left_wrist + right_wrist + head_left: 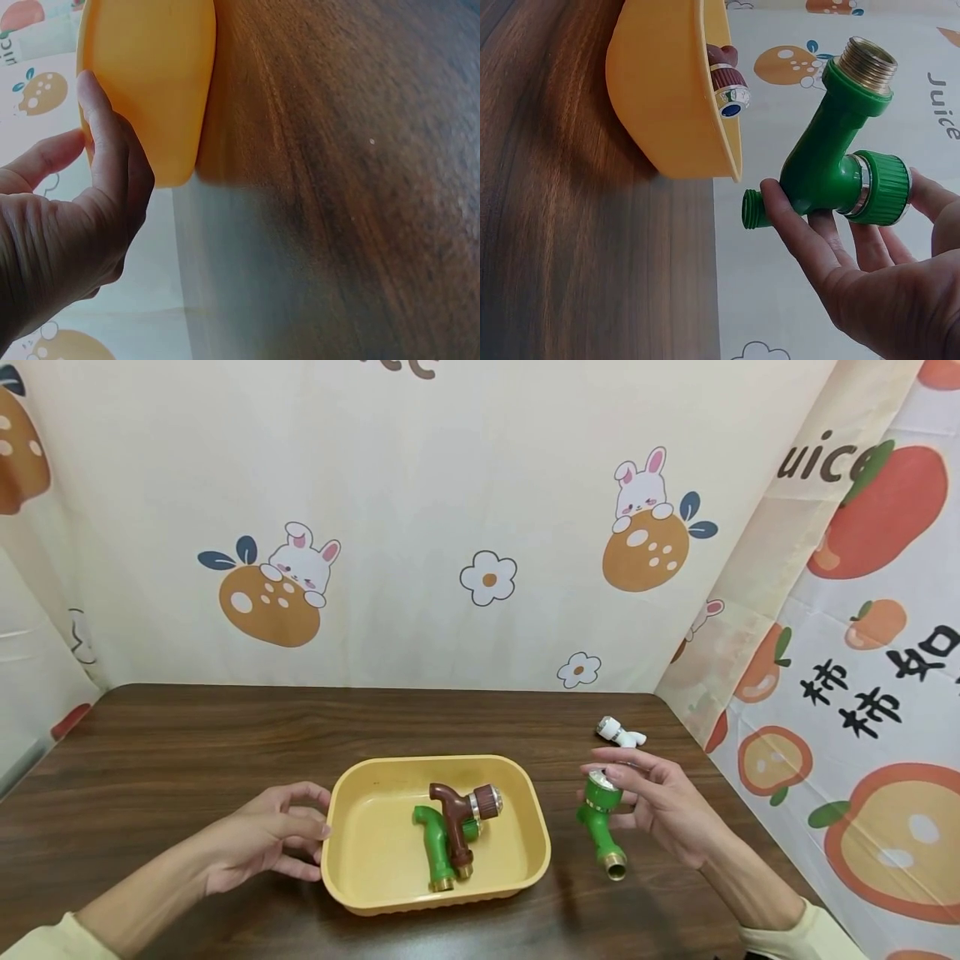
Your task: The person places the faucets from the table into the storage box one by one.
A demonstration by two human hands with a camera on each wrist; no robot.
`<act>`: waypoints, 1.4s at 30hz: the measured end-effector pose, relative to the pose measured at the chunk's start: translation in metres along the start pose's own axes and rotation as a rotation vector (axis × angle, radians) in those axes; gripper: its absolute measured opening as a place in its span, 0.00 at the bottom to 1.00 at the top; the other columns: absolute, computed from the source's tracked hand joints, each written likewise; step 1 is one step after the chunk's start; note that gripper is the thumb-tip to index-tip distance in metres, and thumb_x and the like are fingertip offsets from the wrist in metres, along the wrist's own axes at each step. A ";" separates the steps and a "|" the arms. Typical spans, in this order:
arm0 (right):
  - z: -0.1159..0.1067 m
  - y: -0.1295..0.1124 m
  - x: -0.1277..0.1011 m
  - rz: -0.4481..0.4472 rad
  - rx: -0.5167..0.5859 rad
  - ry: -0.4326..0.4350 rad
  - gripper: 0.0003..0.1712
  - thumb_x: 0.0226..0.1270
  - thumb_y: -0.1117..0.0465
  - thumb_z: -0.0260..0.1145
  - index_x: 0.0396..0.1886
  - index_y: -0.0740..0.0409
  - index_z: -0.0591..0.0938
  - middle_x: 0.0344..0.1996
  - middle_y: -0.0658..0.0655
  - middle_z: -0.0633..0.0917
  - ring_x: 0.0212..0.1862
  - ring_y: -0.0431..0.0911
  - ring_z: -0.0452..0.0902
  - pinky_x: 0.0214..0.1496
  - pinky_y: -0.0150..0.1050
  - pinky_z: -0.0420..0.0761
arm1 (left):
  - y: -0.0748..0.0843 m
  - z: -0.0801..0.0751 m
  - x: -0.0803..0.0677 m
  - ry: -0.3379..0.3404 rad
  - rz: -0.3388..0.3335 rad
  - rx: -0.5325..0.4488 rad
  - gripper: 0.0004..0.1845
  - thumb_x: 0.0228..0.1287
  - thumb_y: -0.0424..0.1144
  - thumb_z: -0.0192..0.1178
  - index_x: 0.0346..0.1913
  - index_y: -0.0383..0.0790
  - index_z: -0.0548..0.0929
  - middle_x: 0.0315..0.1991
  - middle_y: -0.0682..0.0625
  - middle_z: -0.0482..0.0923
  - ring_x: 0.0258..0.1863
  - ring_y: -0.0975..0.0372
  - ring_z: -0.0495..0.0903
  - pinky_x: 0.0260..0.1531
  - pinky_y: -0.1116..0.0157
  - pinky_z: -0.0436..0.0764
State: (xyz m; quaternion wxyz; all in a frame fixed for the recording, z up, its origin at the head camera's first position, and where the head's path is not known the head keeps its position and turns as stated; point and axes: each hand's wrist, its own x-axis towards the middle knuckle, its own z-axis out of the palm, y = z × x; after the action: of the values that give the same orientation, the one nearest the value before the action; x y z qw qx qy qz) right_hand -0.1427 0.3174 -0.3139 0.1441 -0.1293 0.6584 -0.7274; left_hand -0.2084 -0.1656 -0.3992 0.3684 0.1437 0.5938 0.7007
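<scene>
Green hose nozzle [602,823] held above the counter [187,743] just right of the yellow tray [525,827].

Nearest, right hand [663,806] with fingers [799,232] curled round the green nozzle's body, brass thread end pointing down toward the counter. Left hand [266,839] loosely open, fingers [101,131] touching the tray's left rim. Inside the tray, a brown nozzle [461,814] lying across a second green nozzle [433,852]. Farther back, right of the tray, a small white fitting [619,732] on the counter.
</scene>
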 end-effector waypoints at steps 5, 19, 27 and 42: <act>0.002 -0.001 0.000 -0.007 -0.009 0.017 0.20 0.83 0.70 0.49 0.62 0.54 0.81 0.57 0.56 0.85 0.54 0.56 0.86 0.55 0.58 0.86 | 0.001 0.000 0.000 0.001 -0.004 0.001 0.18 0.72 0.29 0.57 0.59 0.35 0.66 0.38 0.47 0.84 0.38 0.56 0.84 0.42 0.53 0.91; 0.010 -0.002 0.005 -0.050 0.013 0.000 0.20 0.84 0.70 0.48 0.62 0.52 0.82 0.57 0.55 0.85 0.55 0.56 0.86 0.55 0.58 0.86 | 0.000 0.000 0.000 0.009 -0.009 -0.004 0.19 0.72 0.29 0.58 0.60 0.34 0.65 0.37 0.47 0.84 0.38 0.56 0.84 0.42 0.53 0.91; 0.012 -0.002 0.007 -0.052 0.036 -0.016 0.21 0.83 0.71 0.48 0.62 0.52 0.82 0.57 0.55 0.85 0.55 0.56 0.86 0.56 0.59 0.85 | 0.000 0.000 0.000 0.009 -0.008 -0.002 0.19 0.72 0.29 0.58 0.60 0.34 0.65 0.38 0.47 0.84 0.38 0.56 0.85 0.42 0.53 0.91; 0.018 -0.002 0.014 -0.081 0.041 -0.041 0.21 0.83 0.72 0.48 0.62 0.55 0.81 0.56 0.56 0.85 0.55 0.56 0.86 0.55 0.59 0.86 | -0.001 -0.001 0.000 0.002 -0.006 -0.003 0.19 0.72 0.29 0.58 0.60 0.34 0.65 0.38 0.47 0.84 0.38 0.56 0.84 0.42 0.53 0.91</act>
State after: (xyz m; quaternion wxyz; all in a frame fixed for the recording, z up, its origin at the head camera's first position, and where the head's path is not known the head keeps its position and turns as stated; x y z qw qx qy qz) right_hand -0.1491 0.2960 -0.3104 0.1306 -0.1677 0.6345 -0.7431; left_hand -0.2089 -0.1664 -0.4000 0.3702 0.1409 0.5936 0.7005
